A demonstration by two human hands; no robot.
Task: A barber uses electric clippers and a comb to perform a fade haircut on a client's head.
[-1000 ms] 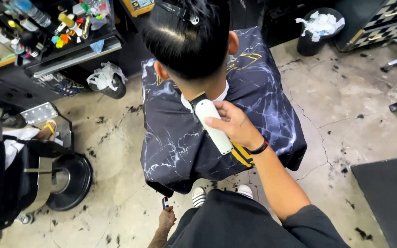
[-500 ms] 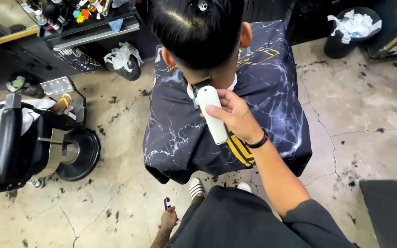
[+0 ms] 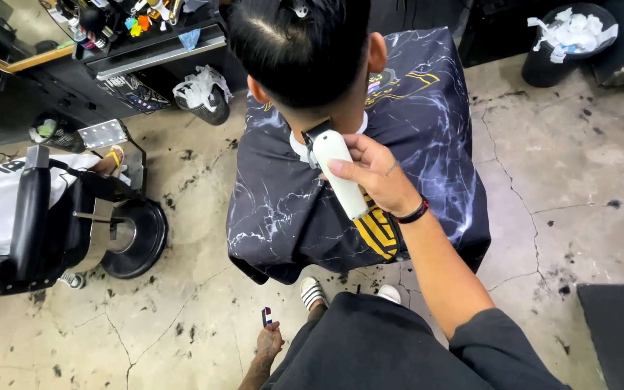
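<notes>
Over a cracked concrete floor strewn with clippings, my right hand grips the white clipper blade-up at the seated person's nape, mid-frame, while my left hand, lowered at bottom centre, pinches a small comb-like tool clear of the cape.

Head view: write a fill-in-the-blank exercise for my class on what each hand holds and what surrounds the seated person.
1. The right hand holds a white ____ at the nape of the seated person's neck.
2. The seated person wears a dark marbled ____ over the shoulders.
3. The left hand hangs low over the floor with a small striped ____.
4. Left of the seated person stands a black barber ____.

Missing words: clipper; cape; comb; chair.
</notes>
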